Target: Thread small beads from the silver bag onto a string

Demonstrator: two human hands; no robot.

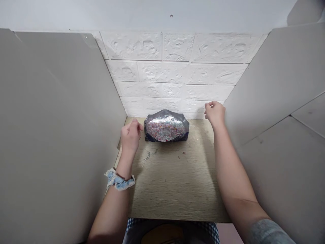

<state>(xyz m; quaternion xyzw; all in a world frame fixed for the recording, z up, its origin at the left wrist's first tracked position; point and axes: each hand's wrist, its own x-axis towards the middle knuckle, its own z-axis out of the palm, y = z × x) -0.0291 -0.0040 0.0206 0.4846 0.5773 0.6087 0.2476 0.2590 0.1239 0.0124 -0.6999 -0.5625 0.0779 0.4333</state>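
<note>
My left hand is raised at the left side of the table, its fingers curled together beside a clear-fronted pouch full of small, multicoloured beads. On the far right, my right hand is held up near the wall with its fingertips pinched. Whatever either hand holds is too small or too hidden to name. In front of the pouch lies a short strand of pale, bead-like pieces. Two tiny reddish bits rest to the right of it.
A wooden-looking table stands against a white brick-pattern wall. Tall grey panels close in the left panel side and the right panel side. A blue scrunchie circles my left wrist.
</note>
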